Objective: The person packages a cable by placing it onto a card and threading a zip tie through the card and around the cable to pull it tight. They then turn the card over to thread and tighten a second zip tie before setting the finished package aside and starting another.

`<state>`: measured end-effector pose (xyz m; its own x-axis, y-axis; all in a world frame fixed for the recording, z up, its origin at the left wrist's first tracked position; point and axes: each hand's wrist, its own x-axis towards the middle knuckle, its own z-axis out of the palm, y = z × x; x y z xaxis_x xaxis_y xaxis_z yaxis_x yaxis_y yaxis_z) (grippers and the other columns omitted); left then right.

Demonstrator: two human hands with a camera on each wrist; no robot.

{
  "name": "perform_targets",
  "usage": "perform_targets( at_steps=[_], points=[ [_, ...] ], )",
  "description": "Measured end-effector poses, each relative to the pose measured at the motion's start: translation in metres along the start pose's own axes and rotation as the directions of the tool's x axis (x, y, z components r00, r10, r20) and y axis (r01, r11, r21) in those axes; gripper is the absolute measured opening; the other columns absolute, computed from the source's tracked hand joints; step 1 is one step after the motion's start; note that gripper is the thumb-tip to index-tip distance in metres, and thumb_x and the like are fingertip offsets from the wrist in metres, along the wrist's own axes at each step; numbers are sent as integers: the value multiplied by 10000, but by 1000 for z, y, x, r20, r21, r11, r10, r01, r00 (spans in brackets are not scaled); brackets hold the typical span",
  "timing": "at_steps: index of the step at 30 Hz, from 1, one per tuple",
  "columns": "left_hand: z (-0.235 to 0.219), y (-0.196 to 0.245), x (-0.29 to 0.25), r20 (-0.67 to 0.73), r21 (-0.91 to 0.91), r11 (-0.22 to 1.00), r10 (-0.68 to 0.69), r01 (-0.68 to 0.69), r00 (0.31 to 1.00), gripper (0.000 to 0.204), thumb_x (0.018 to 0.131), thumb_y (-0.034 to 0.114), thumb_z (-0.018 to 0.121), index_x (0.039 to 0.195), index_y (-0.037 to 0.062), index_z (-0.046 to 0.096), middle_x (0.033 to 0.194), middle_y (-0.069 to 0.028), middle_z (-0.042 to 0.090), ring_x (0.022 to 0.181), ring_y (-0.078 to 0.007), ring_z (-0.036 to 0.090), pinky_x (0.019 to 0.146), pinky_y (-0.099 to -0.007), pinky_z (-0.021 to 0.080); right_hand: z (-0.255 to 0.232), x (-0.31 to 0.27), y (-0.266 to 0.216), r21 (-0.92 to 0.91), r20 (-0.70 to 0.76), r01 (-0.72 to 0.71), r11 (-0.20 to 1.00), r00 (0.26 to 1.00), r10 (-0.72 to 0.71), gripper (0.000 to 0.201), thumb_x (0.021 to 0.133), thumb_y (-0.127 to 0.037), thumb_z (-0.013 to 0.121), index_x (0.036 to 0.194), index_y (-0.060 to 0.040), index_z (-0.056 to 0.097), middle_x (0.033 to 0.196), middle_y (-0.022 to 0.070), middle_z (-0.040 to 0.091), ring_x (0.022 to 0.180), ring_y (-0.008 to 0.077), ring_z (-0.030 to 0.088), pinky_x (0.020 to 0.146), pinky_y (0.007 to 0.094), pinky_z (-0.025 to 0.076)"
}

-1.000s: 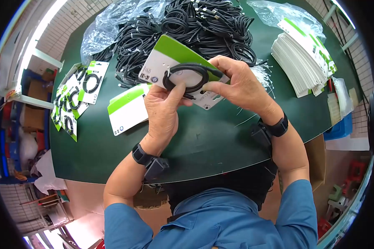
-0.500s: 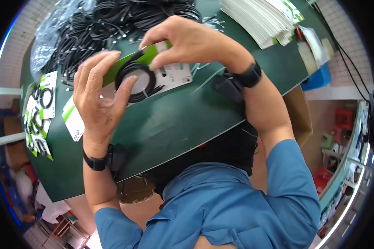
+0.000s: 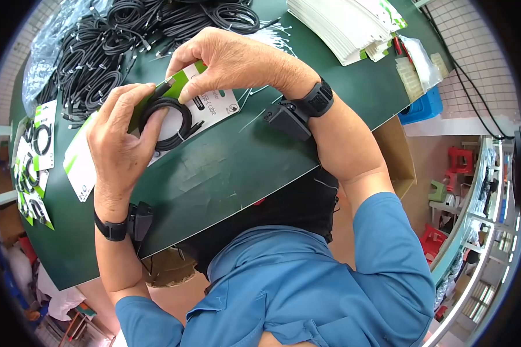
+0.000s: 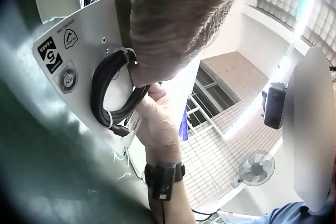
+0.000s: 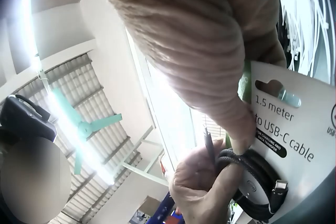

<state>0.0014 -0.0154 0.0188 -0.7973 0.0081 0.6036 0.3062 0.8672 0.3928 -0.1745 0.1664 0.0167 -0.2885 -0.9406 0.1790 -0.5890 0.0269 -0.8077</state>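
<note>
A coiled black cable (image 3: 185, 120) lies against a white and green card (image 3: 221, 110), held up just above the green table. The left hand (image 3: 120, 136) grips the card's left side, its thumb on the coil. The right hand (image 3: 231, 61) pinches the top edge of the card, thumb in front beside the coil. In the left wrist view the coil (image 4: 100, 90) shows a white tie on the card's face. In the right wrist view a metal plug (image 5: 281, 185) sticks out at the coil's lower end. The left fingertips behind the card are hidden.
Bundled black cables (image 3: 92, 58) fill the back left of the table (image 3: 214, 168). Cards with cables (image 3: 40, 139) lie far left, blank cards (image 3: 81, 165) beside the left hand. A tall card stack (image 3: 344, 29) stands back right, near white ties (image 3: 272, 37).
The card with the coil has turned and come lower, to the left in view. The left hand has shifted its hold to the card's left side. The head view has swung right.
</note>
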Motion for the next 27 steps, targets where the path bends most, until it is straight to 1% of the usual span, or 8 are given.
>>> perform_targets(
  at_steps=[6, 11, 14, 17, 18, 21, 24, 27],
  points=[
    [7, -22, -2, -39, -67, 990, 118, -120, 992, 292, 789, 31, 821, 1068, 40, 736, 987, -119, 730, 875, -319, 725, 752, -388, 581, -1, 7, 1, -79, -1, 80, 994, 997, -80, 359, 824, -221, 848, 1083, 16, 773, 864, 104, 752, 799, 174, 709, 739, 344, 566],
    [3, -16, -4, 38, -62, 998, 26, -24, 999, 293, 877, 67, 766, 1162, 24, 714, 1027, -179, 704, 884, -353, 724, 752, -454, 582, -2, 3, -1, -230, 2, 123, 965, 992, -126, 374, 856, -178, 827, 1157, 29, 749, 959, 81, 760, 864, 118, 694, 792, 280, 553],
    [13, -30, -10, -136, 5, 992, 123, -123, 983, 243, 801, 116, 793, 1033, 61, 741, 918, -100, 691, 839, -317, 711, 731, -417, 589, -3, 3, -9, -235, 15, -18, 972, 1000, 22, 309, 910, -132, 802, 1172, 21, 746, 978, 51, 763, 863, 105, 684, 791, 277, 553],
    [9, -30, -4, -161, 44, 994, 105, -99, 981, 232, 812, 133, 784, 1032, 72, 741, 920, -89, 688, 848, -309, 717, 727, -427, 594, -2, 2, -10, -5, -454, 11, 1000, 891, -12, 200, 980, -67, 748, 1163, 13, 740, 977, 30, 743, 822, 99, 662, 744, 243, 529],
    [9, -30, 1, -171, 53, 993, 112, -105, 979, 232, 812, 133, 784, 1032, 72, 741, 920, -89, 688, 848, -309, 717, 727, -427, 594, -3, 0, -13, -14, -454, 22, 1000, 891, -26, 200, 980, -67, 748, 1163, 13, 740, 977, 30, 743, 822, 99, 662, 744, 243, 529],
    [-2, -27, 17, -295, 135, 990, 70, -31, 953, 234, 808, 138, 807, 1017, 71, 726, 918, -80, 682, 837, -298, 714, 702, -421, 589, -5, -5, -32, 8, -765, 159, 987, 637, -96, 142, 1001, -27, 731, 1136, 9, 755, 953, 31, 747, 764, 78, 647, 696, 207, 519],
    [-27, -19, 38, -286, 47, 999, 11, 3, 958, 264, 839, 78, 781, 1087, 16, 717, 984, -155, 703, 866, -342, 722, 737, -426, 585, 21, -12, -49, 59, -722, 323, 944, 667, -183, 99, 994, -9, 731, 1087, 23, 739, 930, 46, 742, 703, 60, 623, 624, 198, 491],
    [-35, -11, 56, -311, -26, 999, -52, 46, 949, 271, 853, 49, 768, 1111, -16, 715, 1008, -193, 720, 881, -362, 730, 764, -423, 585, 46, -25, -68, 148, -521, 333, 931, 826, -213, 108, 970, -16, 748, 1067, 25, 722, 917, 65, 745, 671, 63, 626, 588, 203, 484]
  ],
)
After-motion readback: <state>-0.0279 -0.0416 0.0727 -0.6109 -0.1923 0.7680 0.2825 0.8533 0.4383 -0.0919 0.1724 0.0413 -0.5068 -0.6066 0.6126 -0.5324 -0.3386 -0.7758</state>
